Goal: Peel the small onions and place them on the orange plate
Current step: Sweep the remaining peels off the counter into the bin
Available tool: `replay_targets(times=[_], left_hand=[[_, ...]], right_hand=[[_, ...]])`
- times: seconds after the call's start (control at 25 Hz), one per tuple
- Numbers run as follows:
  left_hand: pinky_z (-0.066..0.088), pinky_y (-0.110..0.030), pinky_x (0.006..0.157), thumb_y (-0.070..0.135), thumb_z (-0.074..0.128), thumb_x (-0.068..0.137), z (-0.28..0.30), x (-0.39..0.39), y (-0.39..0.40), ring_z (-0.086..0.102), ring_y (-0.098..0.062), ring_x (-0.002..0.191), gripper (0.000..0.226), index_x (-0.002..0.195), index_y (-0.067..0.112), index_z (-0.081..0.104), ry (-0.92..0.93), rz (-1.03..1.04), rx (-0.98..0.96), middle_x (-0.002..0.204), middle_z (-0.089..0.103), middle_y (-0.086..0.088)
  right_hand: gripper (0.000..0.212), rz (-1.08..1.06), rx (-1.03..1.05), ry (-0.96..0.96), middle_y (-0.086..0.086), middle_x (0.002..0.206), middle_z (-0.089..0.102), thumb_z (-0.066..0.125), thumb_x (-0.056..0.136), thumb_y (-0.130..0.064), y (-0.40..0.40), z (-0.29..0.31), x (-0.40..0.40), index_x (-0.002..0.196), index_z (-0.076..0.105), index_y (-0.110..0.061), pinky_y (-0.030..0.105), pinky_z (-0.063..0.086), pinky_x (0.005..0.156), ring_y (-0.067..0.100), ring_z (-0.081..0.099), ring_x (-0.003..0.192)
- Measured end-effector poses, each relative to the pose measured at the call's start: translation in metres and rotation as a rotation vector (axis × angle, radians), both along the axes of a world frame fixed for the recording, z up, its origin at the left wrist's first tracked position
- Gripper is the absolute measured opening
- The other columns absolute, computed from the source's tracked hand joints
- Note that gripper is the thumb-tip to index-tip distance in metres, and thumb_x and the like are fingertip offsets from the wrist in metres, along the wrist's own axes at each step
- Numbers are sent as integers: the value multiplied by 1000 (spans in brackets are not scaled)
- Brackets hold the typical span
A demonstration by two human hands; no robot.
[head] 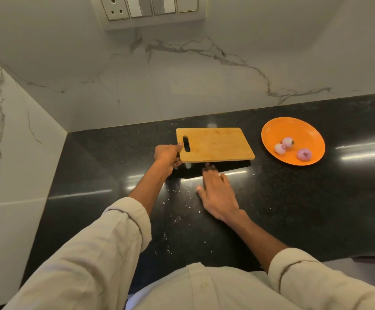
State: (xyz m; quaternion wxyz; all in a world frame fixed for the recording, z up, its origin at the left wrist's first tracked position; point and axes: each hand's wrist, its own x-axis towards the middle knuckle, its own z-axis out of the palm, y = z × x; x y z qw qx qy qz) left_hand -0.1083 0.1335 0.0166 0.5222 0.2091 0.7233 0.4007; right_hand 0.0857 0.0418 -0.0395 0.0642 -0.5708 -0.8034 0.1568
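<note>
The left hand (168, 155) gripped the handle end of the wooden cutting board (215, 145), thumb on top and fingers curled beneath, and held it tilted clear of the black counter (294, 209) — presumably so the surface under it could be cleaned. The right hand (218, 193) lay flat, fingers straight and close together, fingertips under the raised edge, apparently to sweep the scattered peel scraps (177, 219). Three peeled onions (288, 142) rested on the orange plate (271, 133), well right of the board — the task looked essentially finished.
</note>
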Motion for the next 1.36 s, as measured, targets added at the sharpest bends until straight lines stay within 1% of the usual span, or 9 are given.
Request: replay_targets(times=[0.08, 0.16, 0.24, 0.32, 0.4, 0.6, 0.8, 1.16, 1.36], left_hand=[[57, -25, 51, 22, 76, 100, -7, 5, -5, 78, -21, 88, 19, 111, 7, 74, 54, 4, 25, 104, 79, -12], [61, -26, 53, 19, 75, 101, -14, 13, -11, 76, -25, 95, 21, 116, 5, 75, 129, -39, 81, 111, 77, -13], [67, -35, 77, 16, 73, 102, -19, 19, -17, 72, -25, 106, 27, 127, 6, 73, 223, -88, 128, 119, 74, -12], [60, -37, 96, 12, 72, 102, -23, 25, -23, 68, -23, 112, 31, 132, 7, 70, 325, -144, 154, 121, 72, -9], [53, -32, 91, 7, 72, 100, -24, 32, -30, 67, -20, 106, 30, 129, 6, 72, 407, -169, 164, 110, 72, -6], [59, -41, 90, 6, 73, 96, -37, 43, -50, 70, -27, 106, 22, 116, 13, 77, 480, -149, 142, 96, 75, -2], [46, -33, 74, 3, 69, 98, -38, 50, -60, 68, -24, 94, 13, 104, 10, 78, 578, -190, 147, 96, 75, -7], [42, -32, 71, 10, 74, 98, -28, 39, -63, 62, -18, 85, 4, 101, 9, 76, 714, -311, 118, 93, 72, -6], [46, -34, 70, 11, 66, 102, -27, 29, -56, 68, -27, 93, 11, 96, 6, 74, 891, -456, 106, 102, 68, -10]], right_hand=[[69, 265, -55, 13, 2, 177, 8, 29, 110, -54, -23, -3, -11, 168, 12, -20, 46, 9, 132, 17, 3, 163], [62, 353, -34, 129, -2, 176, 15, 34, 112, -46, -44, 5, 3, 167, 19, -22, 41, 11, 132, 13, 9, 162], [55, 98, 107, 218, 2, 169, 34, 43, 111, -34, -42, 3, 37, 162, 32, -19, 43, 27, 129, 17, 30, 155], [57, -256, 134, 124, 10, 169, 33, 41, 111, -35, -34, -2, 70, 162, 31, -11, 45, 27, 128, 24, 30, 156], [69, -314, 36, -33, 14, 174, 17, 31, 111, -48, -32, -9, 67, 166, 17, -7, 49, 19, 131, 28, 15, 162], [73, 83, -29, -72, 8, 177, -1, 23, 110, -53, -59, -10, 15, 168, 5, -12, 49, 11, 132, 21, -4, 163], [70, 178, -75, -43, 1, 177, -4, 22, 111, -51, -71, -6, 21, 169, 5, -16, 44, 6, 133, 15, -7, 163], [70, 175, -66, -70, -1, 177, -3, 23, 110, -53, -81, -6, 21, 169, 7, -18, 43, 8, 133, 14, -5, 163], [68, 87, -66, -16, -3, 177, 1, 23, 111, -53, -82, -9, 10, 169, 10, -20, 44, 9, 132, 13, -1, 163]])
